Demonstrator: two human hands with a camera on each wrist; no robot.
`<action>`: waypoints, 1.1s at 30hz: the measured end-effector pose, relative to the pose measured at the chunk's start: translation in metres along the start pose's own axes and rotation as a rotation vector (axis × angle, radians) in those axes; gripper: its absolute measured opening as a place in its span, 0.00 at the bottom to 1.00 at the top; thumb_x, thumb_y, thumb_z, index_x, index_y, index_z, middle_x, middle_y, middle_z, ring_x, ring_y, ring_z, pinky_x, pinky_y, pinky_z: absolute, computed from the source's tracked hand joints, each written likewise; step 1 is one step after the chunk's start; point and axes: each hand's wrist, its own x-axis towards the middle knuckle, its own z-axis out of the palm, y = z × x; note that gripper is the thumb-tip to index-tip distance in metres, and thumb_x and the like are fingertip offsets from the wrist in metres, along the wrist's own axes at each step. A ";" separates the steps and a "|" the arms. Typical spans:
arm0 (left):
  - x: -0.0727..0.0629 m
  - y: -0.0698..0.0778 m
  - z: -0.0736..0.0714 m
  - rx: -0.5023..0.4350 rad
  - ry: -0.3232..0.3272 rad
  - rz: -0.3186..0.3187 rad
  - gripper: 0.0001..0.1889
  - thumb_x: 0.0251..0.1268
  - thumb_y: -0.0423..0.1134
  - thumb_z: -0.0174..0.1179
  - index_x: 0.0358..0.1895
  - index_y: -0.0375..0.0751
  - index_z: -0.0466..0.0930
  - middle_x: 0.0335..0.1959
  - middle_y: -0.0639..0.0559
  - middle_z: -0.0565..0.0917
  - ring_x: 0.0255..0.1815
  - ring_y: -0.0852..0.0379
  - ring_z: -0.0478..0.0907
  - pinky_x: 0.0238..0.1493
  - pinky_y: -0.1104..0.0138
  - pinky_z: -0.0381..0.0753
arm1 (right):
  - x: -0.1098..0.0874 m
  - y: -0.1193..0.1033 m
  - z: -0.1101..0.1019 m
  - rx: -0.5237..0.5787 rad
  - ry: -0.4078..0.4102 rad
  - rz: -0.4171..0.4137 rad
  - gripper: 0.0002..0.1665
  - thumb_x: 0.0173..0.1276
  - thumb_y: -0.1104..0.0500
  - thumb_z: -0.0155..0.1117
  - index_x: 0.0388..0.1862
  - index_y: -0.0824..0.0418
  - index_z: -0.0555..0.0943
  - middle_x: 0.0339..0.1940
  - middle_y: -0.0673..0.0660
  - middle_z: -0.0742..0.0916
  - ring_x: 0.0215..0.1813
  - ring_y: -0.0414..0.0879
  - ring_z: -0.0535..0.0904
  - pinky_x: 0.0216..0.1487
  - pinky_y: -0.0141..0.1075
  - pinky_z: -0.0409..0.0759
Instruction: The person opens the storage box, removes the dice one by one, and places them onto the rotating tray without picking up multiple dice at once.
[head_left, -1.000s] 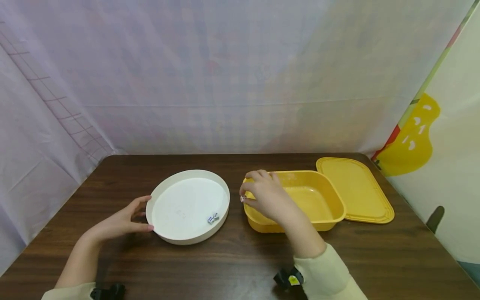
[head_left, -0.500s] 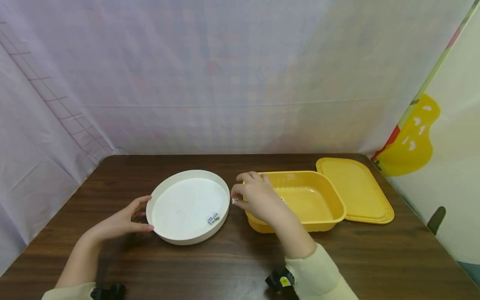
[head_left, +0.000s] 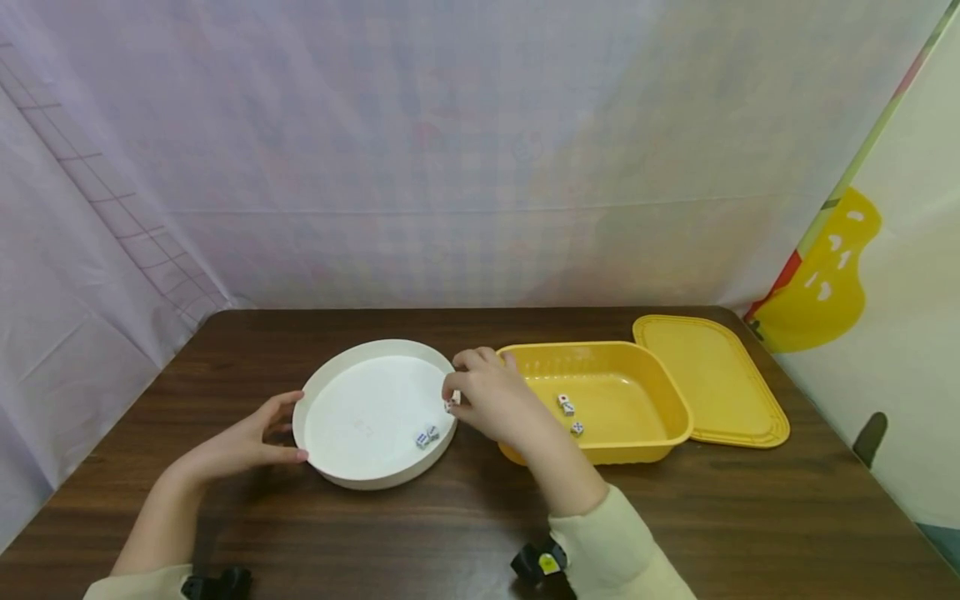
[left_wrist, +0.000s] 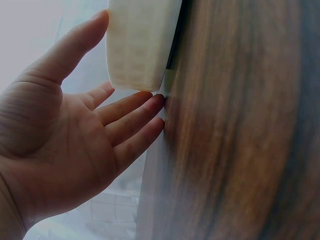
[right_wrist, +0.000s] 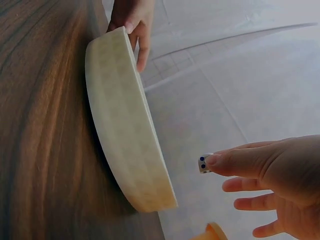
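My right hand (head_left: 491, 400) pinches a white die (right_wrist: 203, 163) with dark spots between thumb and fingertip, held over the right rim of the round white tray (head_left: 360, 417). Two white dice (head_left: 422, 440) lie inside that tray near its lower right wall. At the tray's left side, my left hand (head_left: 236, 446) rests its thumb and fingertips on the rim, fingers spread and fairly straight, as the left wrist view shows too. Several dice (head_left: 568, 409) sit in the yellow box (head_left: 630, 400), just right of my right hand.
A flat yellow lid (head_left: 712, 379) lies behind and to the right of the box, partly overlapped by it. Everything stands on a dark wooden table (head_left: 360, 542). A pale curtain (head_left: 450, 167) hangs along the far edge.
My right hand has moved left with the die, from over the yellow box to the white tray's rim, uncovering the dice in the box. My left hand and the tray stay put.
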 end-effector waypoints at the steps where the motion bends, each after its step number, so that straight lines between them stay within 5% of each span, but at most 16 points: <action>1: 0.000 0.000 0.000 -0.002 0.000 -0.002 0.47 0.60 0.36 0.66 0.71 0.26 0.40 0.67 0.23 0.52 0.65 0.26 0.57 0.57 0.43 0.65 | 0.001 -0.001 0.001 0.000 -0.004 -0.001 0.03 0.62 0.54 0.70 0.34 0.48 0.84 0.56 0.57 0.79 0.60 0.55 0.68 0.55 0.54 0.62; 33: -0.001 0.003 0.001 -0.003 0.005 -0.018 0.48 0.59 0.36 0.66 0.72 0.26 0.40 0.67 0.23 0.52 0.65 0.25 0.57 0.56 0.46 0.68 | 0.017 -0.031 0.030 -0.016 -0.086 -0.008 0.03 0.64 0.51 0.68 0.36 0.45 0.84 0.57 0.54 0.78 0.62 0.52 0.67 0.60 0.53 0.60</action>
